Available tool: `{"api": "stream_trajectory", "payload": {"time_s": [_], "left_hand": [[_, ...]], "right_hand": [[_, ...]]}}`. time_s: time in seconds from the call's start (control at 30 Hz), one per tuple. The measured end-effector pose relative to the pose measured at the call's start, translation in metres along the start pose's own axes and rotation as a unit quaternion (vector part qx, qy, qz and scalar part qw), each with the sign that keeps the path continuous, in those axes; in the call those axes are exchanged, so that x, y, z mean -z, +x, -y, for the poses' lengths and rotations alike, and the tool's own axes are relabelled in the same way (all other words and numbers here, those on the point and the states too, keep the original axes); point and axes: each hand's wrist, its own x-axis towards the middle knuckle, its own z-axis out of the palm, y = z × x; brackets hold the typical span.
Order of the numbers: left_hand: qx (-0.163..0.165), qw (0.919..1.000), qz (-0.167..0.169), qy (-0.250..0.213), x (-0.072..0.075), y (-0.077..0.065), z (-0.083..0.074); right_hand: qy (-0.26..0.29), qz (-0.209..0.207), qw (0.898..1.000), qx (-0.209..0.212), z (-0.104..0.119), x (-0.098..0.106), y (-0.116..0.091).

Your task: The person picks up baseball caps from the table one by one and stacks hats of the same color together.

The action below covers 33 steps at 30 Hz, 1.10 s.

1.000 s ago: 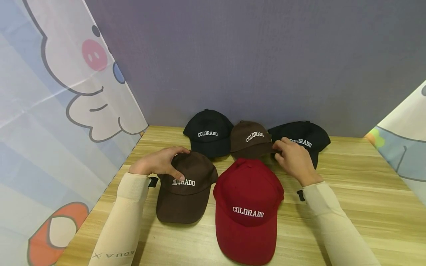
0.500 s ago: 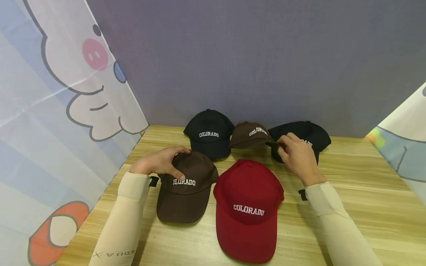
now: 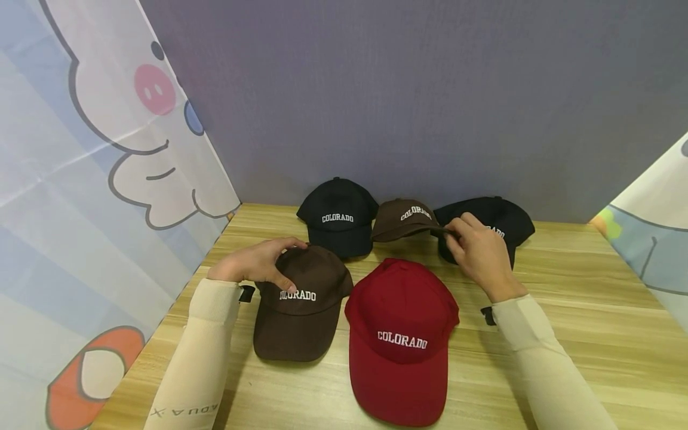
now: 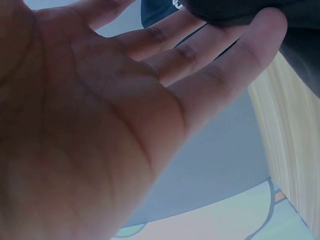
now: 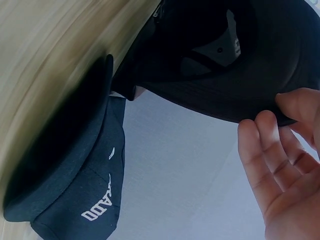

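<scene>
Compared with a second ago, the back brown cap [image 3: 404, 218] is tipped up at the brim, and the right hand [image 3: 479, 255] is shifted slightly with it. That brim is pinched between thumb and fingertips, with the left black cap [image 3: 338, 218] and right black cap [image 3: 510, 218] on either side. Meanwhile the front brown cap [image 3: 298, 331] is touched by the left hand [image 3: 258, 261], thumb and fingers spread apart, and the red cap [image 3: 398, 376] is untouched on the wooden table [image 3: 591, 298]. Since only one brim edge is held, the hold could be lost, or the right black cap knocked if the brim gets swung sideways. "COLORADO" is stitched on all five, partly covered on two; upside-down letters are printed on the left sleeve [image 3: 190, 358], not fully readable
</scene>
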Motion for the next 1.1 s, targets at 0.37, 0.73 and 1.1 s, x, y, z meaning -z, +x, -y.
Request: {"api": "stream_trajectory", "payload": {"time_s": [0.37, 0.73, 1.1], "left_hand": [[0.036, 0.9992, 0.015, -0.011, 0.003, -0.003, 0.003], [0.057, 0.9974, 0.022, -0.04, 0.006, -0.005, 0.017], [0.031, 0.9965, 0.026, -0.072, 0.011, -0.005, 0.039]], "right_hand": [[-0.003, -0.016, 1.0, 0.019, 0.003, 0.0, 0.0], [0.002, -0.049, 0.998, 0.035, 0.009, 0.004, 0.004], [0.011, -0.078, 0.996, 0.035, 0.013, 0.007, 0.007]]}}
